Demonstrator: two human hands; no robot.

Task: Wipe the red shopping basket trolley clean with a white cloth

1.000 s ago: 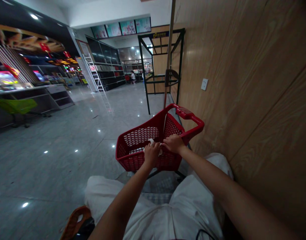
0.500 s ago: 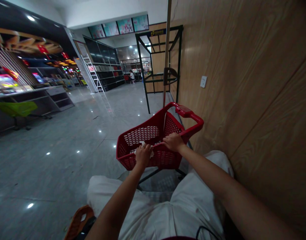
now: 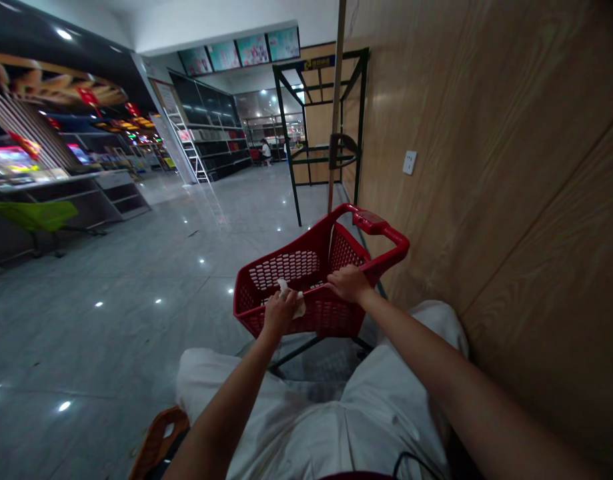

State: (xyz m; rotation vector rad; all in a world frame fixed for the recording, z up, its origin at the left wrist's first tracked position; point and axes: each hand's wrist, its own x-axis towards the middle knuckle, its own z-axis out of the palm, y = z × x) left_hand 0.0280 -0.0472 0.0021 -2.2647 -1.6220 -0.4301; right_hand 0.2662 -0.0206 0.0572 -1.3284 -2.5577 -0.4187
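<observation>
- Red cart [image 3: 336, 323]: centre, close in front, near the wall [image 3: 486, 167] on the right; probably placed for easy reach.
- White cloth [image 3: 299, 309]: at the cart's near rim [image 3: 315, 290], held by the left hand [image 3: 281, 309], fingers bent together, seemingly pressing it there.
- Right hand [image 3: 347, 283]: fingers together, curled over that rim, right of the cloth, apparently steadying the cart.
- Metal frame [image 3: 286, 137]: far side.

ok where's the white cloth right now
In the head view, the white cloth is slightly left of and below centre, under the left hand on the red cart's near rim, left of the right hand.
</observation>
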